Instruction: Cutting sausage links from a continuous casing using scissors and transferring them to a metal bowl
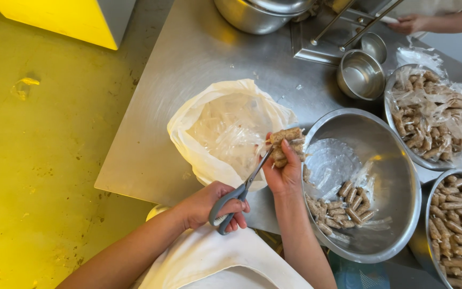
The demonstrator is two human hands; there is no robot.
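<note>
grey-handled scissors point(240, 194) are being gripped by the left hand point(207, 205), blades touching a wrapped sausage pack point(286, 144) being clasped in the right hand point(284, 174), above a white plastic bag point(225, 128), beside a steel bowl point(397, 176).

Left hand point(204, 206) grips grey-handled scissors point(239, 195), blades angled up to a plastic-wrapped bundle of brown sausage pieces point(286, 144) pinched in right hand point(284, 174). Bundle sits over the edge of a white plastic bag point(215, 128) on the steel table point(188, 59). Big steel bowl point(397, 182) just right, loose pieces and wrap inside.
</note>
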